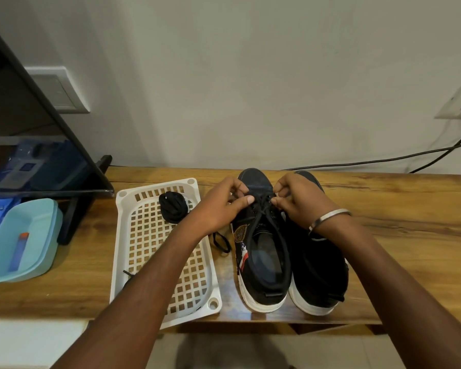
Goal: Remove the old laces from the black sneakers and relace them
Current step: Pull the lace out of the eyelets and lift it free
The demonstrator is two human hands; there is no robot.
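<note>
We take the white perforated tray [155, 262] as our landmark. Just to its right, on the wooden table [397, 209], two black sneakers with white soles stand side by side, heels toward us, toes toward the wall. The left sneaker [261, 262] sits nearest the tray; the right sneaker [320, 267] touches its far side.

Our left hand [224, 206] reaches over the tray's upper right corner, fingers curled, pinching the black lace [264, 211] at the left sneaker's lower eyelets. Our right hand [298, 201], further right of the tray, pinches the same lace from the other side; it wears a metal bangle [328, 218] at the wrist. The lace crosses between both hands and trails along the shoe opening.

Inside the tray, at its far end, lies a coiled bundle of black lace [173, 207]. A loose lace end [220, 242] lies between tray and left sneaker. Left of the tray sits a light blue box [24, 241].
</note>
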